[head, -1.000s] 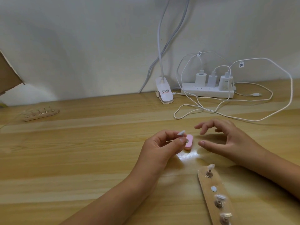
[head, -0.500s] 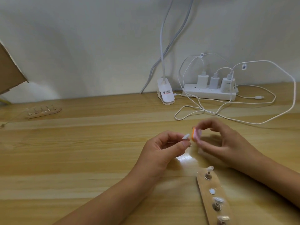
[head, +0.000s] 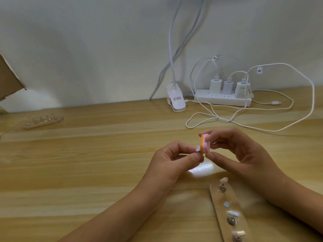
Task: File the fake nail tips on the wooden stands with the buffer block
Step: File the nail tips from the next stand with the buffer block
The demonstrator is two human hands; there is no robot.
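My left hand pinches a small nail tip on its holder between thumb and forefinger, above the middle of the wooden table. My right hand grips the orange and pink buffer block, held upright with its orange face touching the nail tip. A wooden stand lies at the lower right with several nail tips on metal pegs and one bare round spot. A second wooden stand with several tips lies far left near the wall.
A white clip lamp base and a white power strip with three chargers stand at the back by the wall. Loose white cables loop over the table behind my hands. A cardboard edge juts in at the left.
My right hand picked the buffer block up off the table and brought it against the nail tip. My left hand kept holding the tip almost in place.
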